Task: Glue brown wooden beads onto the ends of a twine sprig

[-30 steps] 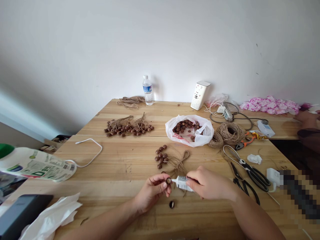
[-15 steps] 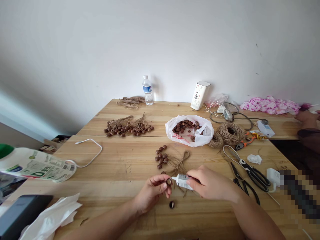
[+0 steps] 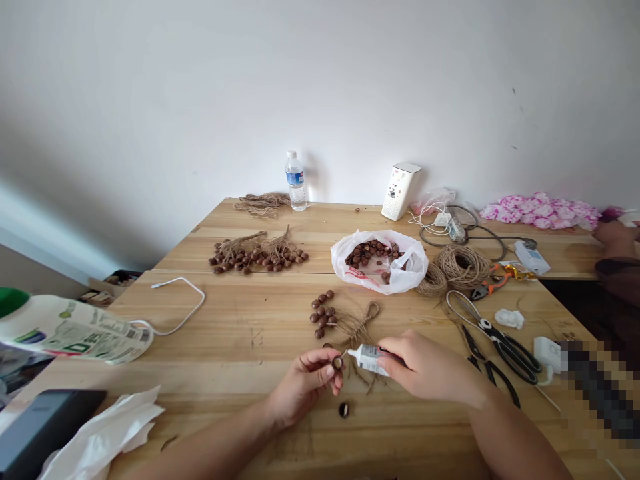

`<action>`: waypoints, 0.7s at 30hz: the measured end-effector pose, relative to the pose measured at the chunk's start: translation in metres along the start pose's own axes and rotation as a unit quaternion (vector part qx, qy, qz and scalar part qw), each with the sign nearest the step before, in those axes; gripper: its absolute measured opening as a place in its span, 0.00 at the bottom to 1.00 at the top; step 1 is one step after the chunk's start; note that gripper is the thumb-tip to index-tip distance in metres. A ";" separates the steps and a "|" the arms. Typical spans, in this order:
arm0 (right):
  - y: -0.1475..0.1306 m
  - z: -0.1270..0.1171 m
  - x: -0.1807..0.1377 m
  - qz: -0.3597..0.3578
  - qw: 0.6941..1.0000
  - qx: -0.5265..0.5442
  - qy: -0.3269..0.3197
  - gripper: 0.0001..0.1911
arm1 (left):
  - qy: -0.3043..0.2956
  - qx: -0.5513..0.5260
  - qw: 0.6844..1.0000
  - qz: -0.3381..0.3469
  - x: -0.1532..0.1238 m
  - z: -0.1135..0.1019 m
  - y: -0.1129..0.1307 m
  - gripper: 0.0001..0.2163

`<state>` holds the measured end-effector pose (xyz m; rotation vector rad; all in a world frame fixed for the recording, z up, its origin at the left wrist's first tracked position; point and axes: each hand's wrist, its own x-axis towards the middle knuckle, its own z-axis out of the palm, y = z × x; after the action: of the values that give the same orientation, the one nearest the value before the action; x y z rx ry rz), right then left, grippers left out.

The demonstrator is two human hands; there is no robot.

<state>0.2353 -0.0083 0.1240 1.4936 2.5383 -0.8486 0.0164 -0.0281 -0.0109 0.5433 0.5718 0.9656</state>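
Observation:
Between the fingertips of my left hand point(image 3: 310, 383) is a brown half nutshell point(image 3: 337, 363), its hollow side showing. My right hand point(image 3: 415, 367) grips a white glue tube point(image 3: 368, 358), with its nozzle pointing left, just above the shell. Another half shell point(image 3: 344, 410) lies hollow side up on the table below my hands. Behind the tube, a looped bundle of jute twine point(image 3: 363, 323) spreads its strands, partly hidden by my right hand. A cluster of brown nuts point(image 3: 323, 315) sits at the left ends of those strands.
A white plastic bag point(image 3: 345, 277) of shells stands behind, beside twine balls point(image 3: 465, 265). Scissors point(image 3: 510, 350) and pliers point(image 3: 483, 357) lie right. Finished-looking nut bunches point(image 3: 260, 257) lie back left, near a water bottle point(image 3: 296, 183). Another person's arm point(image 3: 617, 240) shows far right.
My right hand has drawn the glue tube slightly to the right and up, away from the shell. My left hand stays nearly still with the shell.

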 end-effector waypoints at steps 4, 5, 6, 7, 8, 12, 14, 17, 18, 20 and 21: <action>0.006 -0.015 -0.008 -0.005 0.998 0.024 0.059 0.16 | 0.007 -0.006 1.000 -0.005 0.000 0.002 0.001 0.10; 0.009 -0.019 -0.011 -0.006 0.996 0.038 0.081 0.16 | 0.006 -0.006 1.000 -0.007 -0.001 0.003 0.002 0.10; 0.013 -0.023 -0.014 -0.006 0.992 0.055 0.110 0.16 | 0.004 -0.005 1.000 -0.009 -0.001 0.003 0.002 0.10; 0.017 -0.027 -0.016 -0.004 0.986 0.077 0.147 0.16 | 0.000 -0.003 1.000 -0.013 -0.001 0.003 0.003 0.09; 0.021 -0.031 -0.019 0.002 0.977 0.101 0.187 0.16 | -0.003 0.000 1.000 -0.017 -0.001 0.003 0.003 0.09; 0.038 -0.042 -0.027 0.047 0.930 0.174 0.320 0.20 | -0.004 0.005 1.000 -0.023 -0.002 0.003 0.002 0.10; 0.046 -0.044 -0.027 0.065 0.928 0.166 0.328 0.21 | -0.003 0.003 1.000 -0.020 -0.002 0.002 0.001 0.10; 0.062 -0.039 -0.024 0.062 0.943 0.115 0.305 0.20 | -0.007 0.001 1.000 -0.019 -0.001 0.002 0.001 0.10; 0.068 -0.034 -0.022 0.057 0.949 0.091 0.295 0.19 | -0.007 0.000 1.000 -0.018 -0.001 0.002 0.001 0.10; 0.081 -0.020 -0.017 0.060 0.958 0.035 0.278 0.15 | -0.006 -0.003 1.000 -0.017 0.000 0.002 0.001 0.09; 0.088 -0.012 -0.014 0.065 0.960 0.008 0.272 0.14 | -0.004 -0.006 1.000 -0.017 0.001 0.002 0.001 0.09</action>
<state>0.3176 0.0198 0.1019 2.1172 2.7329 -0.4885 0.0173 -0.0273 -0.0094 0.5257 0.5658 0.9324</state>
